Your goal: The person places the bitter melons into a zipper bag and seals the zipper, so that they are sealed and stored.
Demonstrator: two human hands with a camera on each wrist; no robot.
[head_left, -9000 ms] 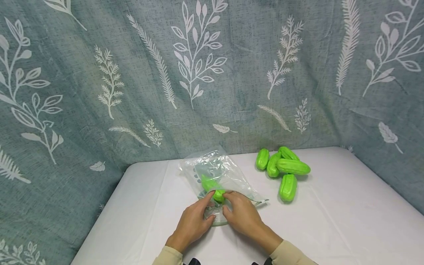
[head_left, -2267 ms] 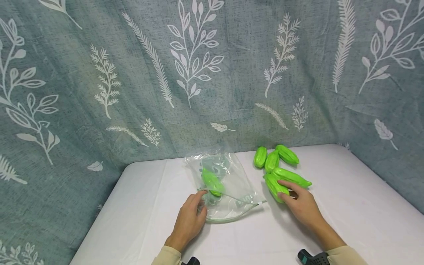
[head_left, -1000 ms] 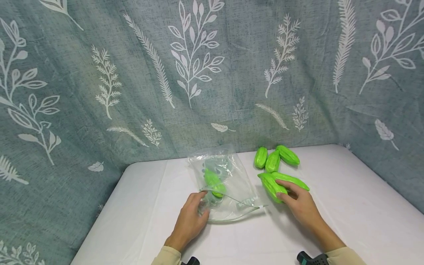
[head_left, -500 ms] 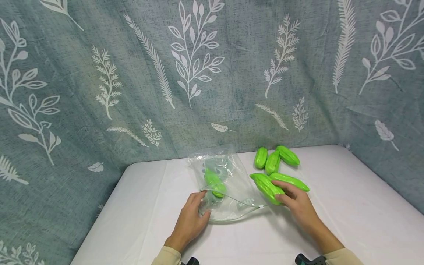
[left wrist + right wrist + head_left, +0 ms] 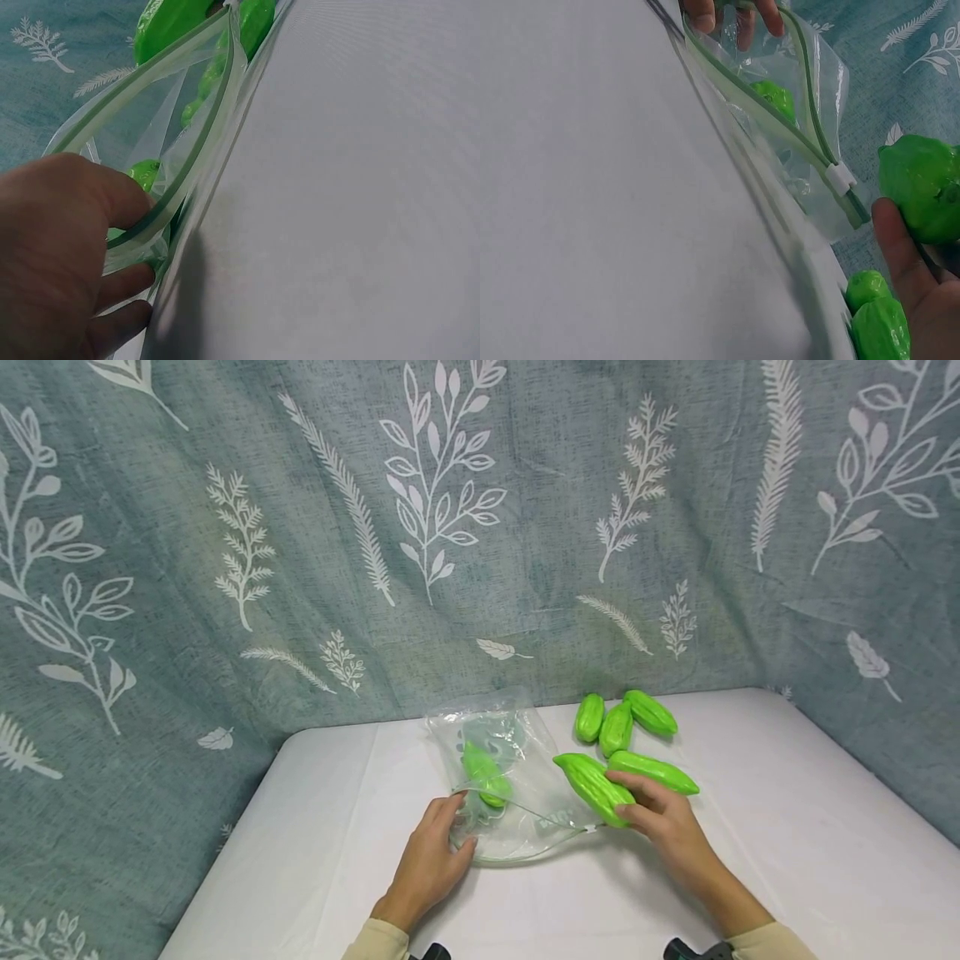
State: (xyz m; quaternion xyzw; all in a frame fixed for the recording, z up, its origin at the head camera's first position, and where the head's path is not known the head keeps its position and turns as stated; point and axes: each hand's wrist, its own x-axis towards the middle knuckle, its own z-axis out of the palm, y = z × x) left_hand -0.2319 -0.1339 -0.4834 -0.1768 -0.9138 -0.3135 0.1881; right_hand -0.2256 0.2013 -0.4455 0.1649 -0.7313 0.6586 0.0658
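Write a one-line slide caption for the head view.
Left hand holds a clear slider bag containing one ridged green gourd; right hand grips another gourd, four more gourds nearby.

The right grip holds a gourd near a bag.

Shiny plastic bag; glossy held gourd

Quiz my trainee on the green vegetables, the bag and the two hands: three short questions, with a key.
1. How many green vegetables show inside the clear bag?
2. True or false: the bag's mouth is fully closed.
3. Which hand grips a vegetable: (a) left, (b) right, (c) both?

Key:
1. One.
2. False; it gapes open.
3. (b) The right hand; the left hand holds the bag's rim.
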